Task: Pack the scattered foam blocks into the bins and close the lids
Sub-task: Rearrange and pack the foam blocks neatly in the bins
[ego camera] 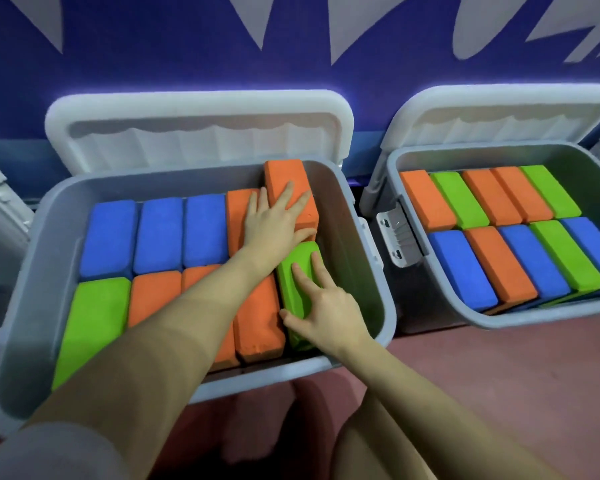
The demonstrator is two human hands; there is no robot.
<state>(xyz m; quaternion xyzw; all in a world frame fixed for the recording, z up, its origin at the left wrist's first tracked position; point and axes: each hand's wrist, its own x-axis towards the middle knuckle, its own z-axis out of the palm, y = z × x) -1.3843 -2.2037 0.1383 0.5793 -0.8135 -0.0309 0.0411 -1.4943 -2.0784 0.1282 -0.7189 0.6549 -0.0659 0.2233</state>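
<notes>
a deep blue wall [174, 57] with pale grey shapes painted on it fills the background, and below it a reddish-brown floor [499, 368] carries two grey plastic bins side by side. the left bin [18, 306], the nearer and larger in view, has its white lid [198, 133] hinged up against the wall; the right bin [395, 161] stands just beside it with its own white lid [499, 116] also raised and a white latch [397, 233] hanging on its near-left side. the right bin holds two tidy rows of foam blocks [499, 237] in orange, green and blue, packed touching one another. the left bin holds a back row of three blue blocks [156, 233] then orange, and a front row starting with a green block [94, 320] followed by orange ones. at the far right of the back row an orange block [284, 181] sits tilted, riding higher than its neighbours, and the left hand [274, 226] lies flat on it with fingers [286, 192] spread straight, pressing rather than gripping. in front of it a green block [297, 265] stands wedged at the right end of the front row, and the right hand [323, 313] rests on it with fingers [317, 268] extended on top and thumb against its left side. at the frame's left edge parts of other white lids show.
</notes>
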